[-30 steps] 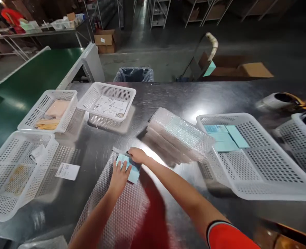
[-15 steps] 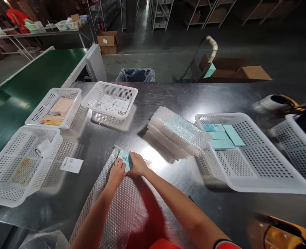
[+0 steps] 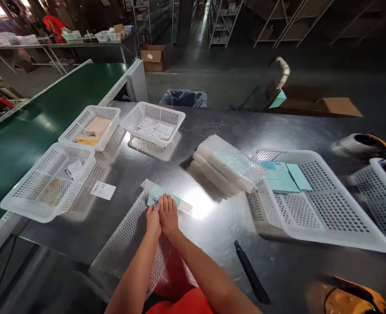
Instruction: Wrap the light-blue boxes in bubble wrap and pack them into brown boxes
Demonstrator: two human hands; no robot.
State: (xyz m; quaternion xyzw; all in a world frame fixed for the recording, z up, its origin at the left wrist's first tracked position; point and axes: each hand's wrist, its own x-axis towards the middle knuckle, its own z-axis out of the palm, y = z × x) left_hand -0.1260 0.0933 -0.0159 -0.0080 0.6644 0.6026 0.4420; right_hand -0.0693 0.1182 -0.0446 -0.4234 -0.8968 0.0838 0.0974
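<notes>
A bubble wrap sheet (image 3: 127,244) lies on the metal table and hangs toward my body. Across its far end sits a flat light-blue box (image 3: 156,194), with clear wrap over part of it. My left hand (image 3: 153,222) is closed at the near edge of the box, fingers curled on the wrap. Beside and touching it, my right hand (image 3: 169,214) has its fingers together over the wrap and the box's middle. A stack of folded bubble wrap (image 3: 225,163) lies beyond to the right. What is under my palms is hidden.
On the right stands a white basket (image 3: 337,218) with several light-blue boxes (image 3: 283,179). A black-handled tool (image 3: 252,272) lies near the front. Three white baskets stand on the left, near a paper label (image 3: 103,190) and a green conveyor (image 3: 49,113). A tape dispenser (image 3: 353,144) is far right.
My right hand has shifted from the box's right end onto its middle, against my left hand. Clear wrap now covers part of the box. The view has swung left and the black-handled tool shows.
</notes>
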